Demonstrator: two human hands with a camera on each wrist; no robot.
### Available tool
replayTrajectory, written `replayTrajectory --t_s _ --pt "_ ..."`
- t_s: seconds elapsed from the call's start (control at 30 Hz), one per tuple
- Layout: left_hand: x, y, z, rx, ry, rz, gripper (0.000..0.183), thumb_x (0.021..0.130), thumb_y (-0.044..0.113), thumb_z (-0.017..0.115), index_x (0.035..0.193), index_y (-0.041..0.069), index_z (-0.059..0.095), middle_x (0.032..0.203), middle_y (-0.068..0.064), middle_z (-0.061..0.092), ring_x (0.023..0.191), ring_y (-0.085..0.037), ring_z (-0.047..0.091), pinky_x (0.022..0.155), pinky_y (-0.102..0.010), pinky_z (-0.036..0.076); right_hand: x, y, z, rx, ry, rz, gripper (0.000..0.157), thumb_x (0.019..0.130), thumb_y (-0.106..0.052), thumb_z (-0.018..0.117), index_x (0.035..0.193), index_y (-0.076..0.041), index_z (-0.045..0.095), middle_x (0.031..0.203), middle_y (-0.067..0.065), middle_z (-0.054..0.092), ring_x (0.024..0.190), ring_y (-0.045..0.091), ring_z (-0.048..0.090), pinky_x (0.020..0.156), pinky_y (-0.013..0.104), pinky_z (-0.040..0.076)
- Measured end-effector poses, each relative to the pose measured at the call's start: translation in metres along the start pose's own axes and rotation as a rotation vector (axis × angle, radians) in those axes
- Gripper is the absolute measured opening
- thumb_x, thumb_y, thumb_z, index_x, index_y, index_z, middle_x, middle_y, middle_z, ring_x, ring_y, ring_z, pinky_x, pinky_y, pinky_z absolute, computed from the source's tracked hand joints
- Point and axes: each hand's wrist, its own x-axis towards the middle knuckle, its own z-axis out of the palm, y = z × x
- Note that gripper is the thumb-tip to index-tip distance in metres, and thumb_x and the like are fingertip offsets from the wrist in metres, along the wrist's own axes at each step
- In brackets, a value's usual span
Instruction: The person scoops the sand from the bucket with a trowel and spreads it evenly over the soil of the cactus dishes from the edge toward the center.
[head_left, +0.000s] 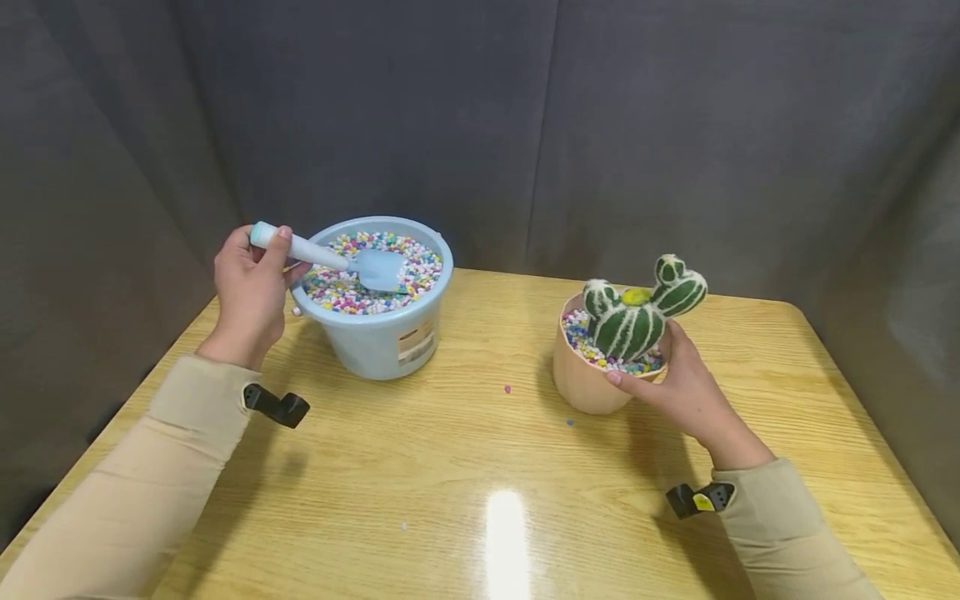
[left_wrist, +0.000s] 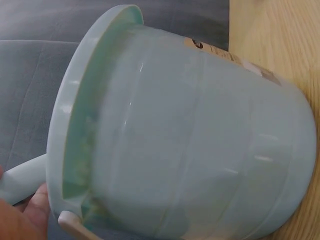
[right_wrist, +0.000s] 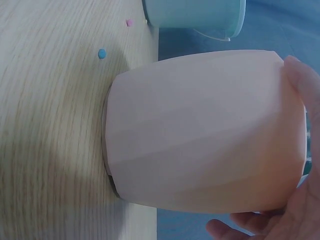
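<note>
My left hand (head_left: 251, 287) holds the white handle of a small light-blue shovel (head_left: 381, 271) between thumb and fingers. The shovel's blade lies over the multicoloured pebbles (head_left: 337, 292) that fill a light-blue bucket (head_left: 367, 350). On the right, my right hand (head_left: 693, 396) grips a peach flower pot (head_left: 588, 383) at its rim, thumb at the near side and fingers round the far right side. A green and white plush cactus (head_left: 628, 332) stands in the pot amid more pebbles. The right wrist view shows the pot's wall (right_wrist: 205, 130) between thumb and fingers.
A pink pebble (head_left: 507, 389) and a blue pebble (head_left: 569, 422) lie loose on the wooden table (head_left: 420, 450) between bucket and pot. Grey curtains (head_left: 375, 108) hang behind and at both sides. The bucket's white handle (left_wrist: 75, 225) hangs down its side.
</note>
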Motion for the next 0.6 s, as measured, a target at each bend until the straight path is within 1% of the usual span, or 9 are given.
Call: replayTrajectory --t_s 0.13,0.2,0.3,0.47,0.53,0.6 --pt "0.0000 -0.0014 0.0014 0.044 0.004 -0.038 0.008 0.106 0.016 0.058 0.108 0.012 0.052 0.111 -0.006 0.054 0.105 -0.018 0.064 0.085 -0.020 0.058 0.0004 0.0000 -0.0010 0.014 0.003 -0.003 0.094 0.089 -0.026 0.084 0.155 0.007 0.024 0.142 0.027 0.054 0.135 0.041 0.046 0.115 0.062 0.032" --pt "-0.0006 -0.0008 0.0008 0.067 0.008 -0.043 0.009 0.107 0.017 0.057 0.109 0.012 0.050 0.112 -0.007 0.053 0.103 -0.017 0.065 0.086 -0.019 0.058 0.0009 -0.0003 -0.0012 0.013 0.006 -0.005 0.094 0.089 -0.026 0.084 0.155 0.006 0.024 0.142 0.027 0.054 0.135 0.041 0.046 0.115 0.062 0.032" --pt "-0.0015 0.0006 -0.0001 0.072 0.007 -0.049 0.012 0.107 0.017 0.057 0.109 0.011 0.047 0.113 -0.008 0.051 0.102 -0.016 0.066 0.087 -0.019 0.057 0.0010 -0.0008 -0.0018 0.000 0.020 -0.006 0.095 0.089 -0.027 0.084 0.155 0.006 0.024 0.141 0.028 0.054 0.136 0.041 0.045 0.115 0.063 0.032" --pt "-0.0053 0.0001 -0.0016 0.023 0.021 -0.087 0.016 0.105 0.014 0.059 0.106 0.008 0.044 0.113 -0.009 0.049 0.098 -0.014 0.065 0.084 -0.019 0.059 -0.0015 -0.0005 -0.0019 -0.007 0.015 0.025 0.096 0.089 -0.027 0.084 0.155 0.006 0.024 0.143 0.027 0.052 0.138 0.042 0.043 0.115 0.062 0.032" --pt "-0.0058 -0.0007 -0.0028 0.013 0.012 -0.083 0.016 0.105 0.012 0.059 0.105 0.008 0.044 0.112 -0.010 0.048 0.094 -0.013 0.065 0.081 -0.018 0.059 -0.0017 0.0002 -0.0014 -0.009 0.007 0.028 0.096 0.089 -0.027 0.085 0.154 0.007 0.024 0.144 0.027 0.052 0.137 0.042 0.045 0.115 0.061 0.033" --pt "-0.0059 -0.0010 -0.0034 -0.001 -0.019 -0.061 0.015 0.104 0.009 0.061 0.103 0.006 0.046 0.109 -0.010 0.052 0.088 -0.011 0.067 0.078 -0.018 0.060 -0.0012 0.0016 -0.0015 -0.009 0.008 0.022 0.095 0.089 -0.026 0.084 0.154 0.007 0.024 0.143 0.027 0.053 0.137 0.042 0.046 0.115 0.061 0.033"
